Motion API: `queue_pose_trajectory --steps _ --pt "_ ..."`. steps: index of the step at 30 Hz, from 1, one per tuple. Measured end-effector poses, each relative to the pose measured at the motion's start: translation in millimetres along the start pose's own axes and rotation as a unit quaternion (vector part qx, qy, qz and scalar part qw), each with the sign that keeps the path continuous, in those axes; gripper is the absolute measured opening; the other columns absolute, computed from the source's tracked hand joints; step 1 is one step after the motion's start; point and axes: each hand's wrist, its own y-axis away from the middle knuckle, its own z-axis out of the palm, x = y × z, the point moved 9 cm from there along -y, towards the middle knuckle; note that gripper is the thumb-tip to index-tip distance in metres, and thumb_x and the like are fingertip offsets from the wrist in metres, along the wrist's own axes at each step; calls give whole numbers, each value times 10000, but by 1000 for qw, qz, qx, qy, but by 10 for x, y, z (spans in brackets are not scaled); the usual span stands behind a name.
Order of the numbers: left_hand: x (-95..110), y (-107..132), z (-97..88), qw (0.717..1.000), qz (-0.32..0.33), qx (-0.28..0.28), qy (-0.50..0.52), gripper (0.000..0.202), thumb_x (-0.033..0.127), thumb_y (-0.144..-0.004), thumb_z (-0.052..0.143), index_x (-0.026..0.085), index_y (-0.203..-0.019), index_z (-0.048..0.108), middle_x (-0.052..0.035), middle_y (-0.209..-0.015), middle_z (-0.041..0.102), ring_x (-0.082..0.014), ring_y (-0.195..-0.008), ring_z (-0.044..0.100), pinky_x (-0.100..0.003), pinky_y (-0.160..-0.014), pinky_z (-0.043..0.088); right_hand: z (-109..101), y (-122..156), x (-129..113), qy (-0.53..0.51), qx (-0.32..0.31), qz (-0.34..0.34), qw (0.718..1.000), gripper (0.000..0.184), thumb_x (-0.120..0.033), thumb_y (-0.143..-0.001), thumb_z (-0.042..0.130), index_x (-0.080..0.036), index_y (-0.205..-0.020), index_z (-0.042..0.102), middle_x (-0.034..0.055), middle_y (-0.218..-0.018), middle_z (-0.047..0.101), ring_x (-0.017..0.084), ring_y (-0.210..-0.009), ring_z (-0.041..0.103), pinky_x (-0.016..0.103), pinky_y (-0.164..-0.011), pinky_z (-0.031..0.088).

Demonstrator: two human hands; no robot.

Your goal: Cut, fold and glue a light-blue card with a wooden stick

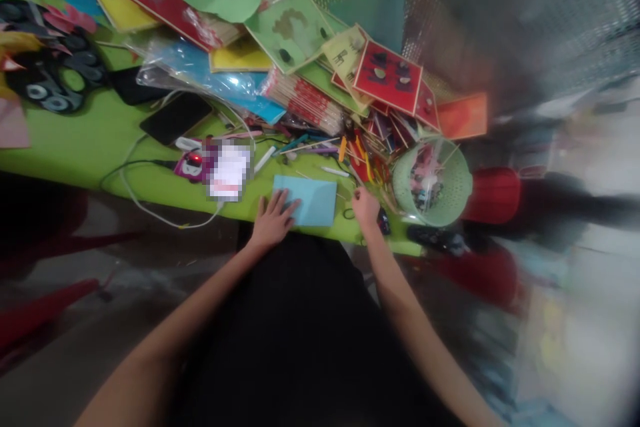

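A light blue sheet of paper [311, 201] lies near the front edge of the green table [95, 147]. My left hand [273, 217] rests flat on the sheet's left edge with its fingers spread. To the right of the sheet, my right hand [366, 207] is curled closed on the table; it seems to pinch something small that I cannot make out. Pens, sticks and small tools [350, 153] lie scattered just beyond both hands.
A pale green mesh basket [434, 181] with small items stands right of my right hand. Stacks of coloured paper and cards [300, 47] cover the far table. Two dark phones [175, 117], white and black cables [150, 210] and black cut-outs [50, 80] lie to the left.
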Motion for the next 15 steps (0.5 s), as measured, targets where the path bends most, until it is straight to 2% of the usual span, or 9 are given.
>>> queue_pose_trajectory --steps 4,8,12,15 --pt "-49 85 9 1000 4 -6 -2 539 376 -1041 460 346 -1579 457 -78 -1736 201 -294 -1626 164 -641 -1296 55 -61 -32 -104 -45 16 -41 998 259 -160 -962 526 -207 -1153 695 82 -1121 783 224 -1016 715 298 -846 507" --pt "-75 106 24 1000 3 -11 6 539 384 -1042 456 337 -1579 460 -81 -1736 194 -301 -1628 153 -642 -1297 47 90 16 -324 -33 -24 -93 995 221 -191 -962 568 -206 -1132 709 94 -1151 773 230 -1031 708 306 -872 506" --pt "-77 102 36 1000 3 -14 11 538 382 -1039 456 343 -1575 465 -82 -1732 194 -311 -1625 161 -655 -1293 46 186 26 -306 -48 -47 -68 995 172 -210 -963 595 -213 -1079 722 81 -1106 786 215 -984 723 290 -845 507" --pt "-78 107 30 1000 5 -9 13 542 367 -1031 472 356 -1572 467 -70 -1732 204 -307 -1624 167 -647 -1296 43 126 -46 -171 -91 -38 -42 994 158 -221 -971 593 -224 -1059 724 50 -1065 797 192 -959 730 269 -832 509"
